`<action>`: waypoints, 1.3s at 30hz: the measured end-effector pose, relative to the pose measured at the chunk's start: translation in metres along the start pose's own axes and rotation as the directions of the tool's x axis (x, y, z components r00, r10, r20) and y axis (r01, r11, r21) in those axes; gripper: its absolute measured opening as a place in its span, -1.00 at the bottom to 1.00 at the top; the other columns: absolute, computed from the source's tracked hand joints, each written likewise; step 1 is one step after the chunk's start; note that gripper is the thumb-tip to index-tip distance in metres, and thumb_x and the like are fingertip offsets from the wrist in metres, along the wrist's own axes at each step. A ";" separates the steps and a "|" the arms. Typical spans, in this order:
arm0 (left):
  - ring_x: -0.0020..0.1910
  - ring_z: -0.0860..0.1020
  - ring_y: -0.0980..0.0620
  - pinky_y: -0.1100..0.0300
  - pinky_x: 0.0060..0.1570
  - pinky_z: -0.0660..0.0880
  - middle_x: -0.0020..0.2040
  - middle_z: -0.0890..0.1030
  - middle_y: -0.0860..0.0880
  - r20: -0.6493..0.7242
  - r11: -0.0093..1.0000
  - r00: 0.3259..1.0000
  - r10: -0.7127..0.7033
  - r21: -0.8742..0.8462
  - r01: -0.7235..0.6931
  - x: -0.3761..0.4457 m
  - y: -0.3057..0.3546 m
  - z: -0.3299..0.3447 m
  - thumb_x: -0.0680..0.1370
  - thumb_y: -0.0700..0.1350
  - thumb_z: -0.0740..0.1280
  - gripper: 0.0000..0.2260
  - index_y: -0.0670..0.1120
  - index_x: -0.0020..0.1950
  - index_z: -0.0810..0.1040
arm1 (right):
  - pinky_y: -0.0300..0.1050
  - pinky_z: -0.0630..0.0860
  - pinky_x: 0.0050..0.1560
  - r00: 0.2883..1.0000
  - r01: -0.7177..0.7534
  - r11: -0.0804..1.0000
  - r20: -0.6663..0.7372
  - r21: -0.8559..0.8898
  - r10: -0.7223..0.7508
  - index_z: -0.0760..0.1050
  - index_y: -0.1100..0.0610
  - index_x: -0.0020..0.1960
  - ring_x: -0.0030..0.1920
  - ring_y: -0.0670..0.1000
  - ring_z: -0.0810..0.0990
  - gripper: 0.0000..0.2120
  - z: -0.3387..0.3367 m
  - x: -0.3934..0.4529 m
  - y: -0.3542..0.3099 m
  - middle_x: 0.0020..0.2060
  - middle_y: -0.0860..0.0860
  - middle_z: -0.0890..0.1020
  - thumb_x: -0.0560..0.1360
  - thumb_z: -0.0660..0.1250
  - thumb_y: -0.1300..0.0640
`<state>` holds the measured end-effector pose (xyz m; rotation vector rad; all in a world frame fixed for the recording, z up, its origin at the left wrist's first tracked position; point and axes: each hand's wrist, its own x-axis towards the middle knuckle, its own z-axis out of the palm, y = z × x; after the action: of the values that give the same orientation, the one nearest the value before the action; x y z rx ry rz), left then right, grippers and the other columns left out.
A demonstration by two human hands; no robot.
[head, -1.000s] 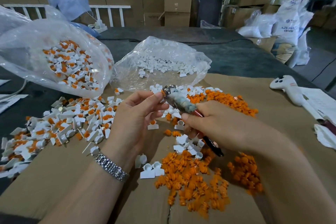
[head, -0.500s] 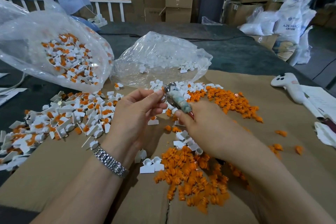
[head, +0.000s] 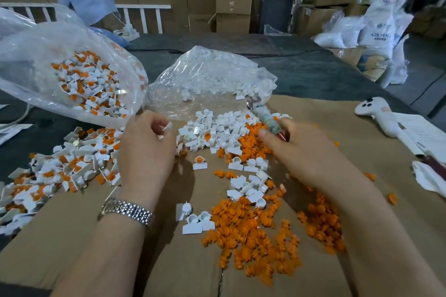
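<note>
left of centre, my left grip (head: 147, 152) pinches a small white piece (head: 167, 126) in curled fingers above the cardboard surface (head: 72, 224). right of centre, my right grip (head: 309, 154) is closed round a tool (head: 265, 119), its tip pointing up-frame.

Left hand (head: 147, 152), back toward the camera, pinched a white piece (head: 167, 126) at its fingertips; right hand (head: 299, 152) curled around a tool (head: 265, 117). Both forearms extended forward.
</note>
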<state>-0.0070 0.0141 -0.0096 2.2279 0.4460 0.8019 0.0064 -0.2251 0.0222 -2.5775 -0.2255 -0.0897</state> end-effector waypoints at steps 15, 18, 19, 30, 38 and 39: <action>0.02 0.40 0.23 0.40 -0.01 0.30 0.03 0.46 0.28 0.638 0.837 0.631 0.442 -0.040 -0.546 -0.020 0.006 0.020 0.57 -0.02 0.44 -0.81 0.18 0.16 0.65 | 0.22 0.36 0.27 0.980 -0.184 0.857 -0.021 -0.481 0.199 0.43 0.13 0.33 0.32 0.24 0.44 -0.37 0.027 0.015 0.028 0.29 0.19 0.49 0.55 0.19 -0.37; 0.05 0.35 0.23 0.23 0.09 0.33 0.04 0.50 0.28 0.654 0.795 0.593 0.471 -0.024 -0.606 -0.024 0.006 0.023 0.58 0.01 0.44 -0.85 0.20 0.13 0.67 | 0.25 0.35 0.29 0.978 -0.195 0.851 -0.026 -0.489 0.209 0.43 0.14 0.33 0.34 0.25 0.41 -0.35 0.029 0.015 0.027 0.31 0.21 0.47 0.54 0.18 -0.38; 0.04 0.36 0.23 0.18 0.10 0.33 0.03 0.52 0.27 0.651 0.793 0.590 0.477 -0.030 -0.608 -0.025 0.006 0.023 0.58 0.02 0.44 -0.87 0.20 0.10 0.68 | 0.26 0.34 0.30 0.976 -0.199 0.856 -0.022 -0.477 0.215 0.43 0.15 0.34 0.37 0.26 0.39 -0.34 0.030 0.015 0.027 0.33 0.22 0.45 0.55 0.17 -0.39; -0.24 0.66 0.13 0.38 -0.24 0.55 -0.23 0.71 0.09 0.491 0.922 0.827 0.273 -0.379 -0.079 -0.031 0.019 0.022 0.50 -0.09 0.54 -0.93 0.07 -0.11 0.70 | 0.08 0.52 0.23 0.993 0.115 0.992 -0.041 0.044 -0.114 0.53 -0.06 0.27 0.17 -0.06 0.55 -0.63 0.024 0.012 0.009 0.15 -0.06 0.60 0.57 0.30 -0.22; -0.16 0.69 0.19 0.42 -0.20 0.55 -0.15 0.73 0.17 0.533 0.894 0.796 0.288 -0.447 -0.024 -0.035 0.024 0.019 0.48 -0.07 0.56 -0.83 0.10 -0.02 0.62 | -0.28 0.60 -0.13 0.992 0.094 0.838 0.024 0.538 -0.127 0.66 0.11 -0.02 -0.18 -0.11 0.70 -0.93 0.021 0.008 0.005 -0.20 -0.01 0.73 0.52 0.48 0.13; -0.17 0.68 0.20 0.43 -0.21 0.54 -0.13 0.71 0.19 0.550 0.904 0.782 0.294 -0.425 -0.040 -0.035 0.023 0.017 0.47 0.02 0.56 -0.82 0.16 -0.02 0.62 | -0.32 0.59 -0.20 0.996 0.069 0.811 0.008 0.581 -0.091 0.66 0.12 -0.02 -0.22 -0.10 0.71 -0.93 0.019 0.008 0.007 -0.23 0.00 0.73 0.52 0.49 0.15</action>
<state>-0.0197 -0.0286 -0.0164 2.0049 -0.2253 0.1889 0.0156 -0.2196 0.0030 -1.9545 -0.3195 -0.0016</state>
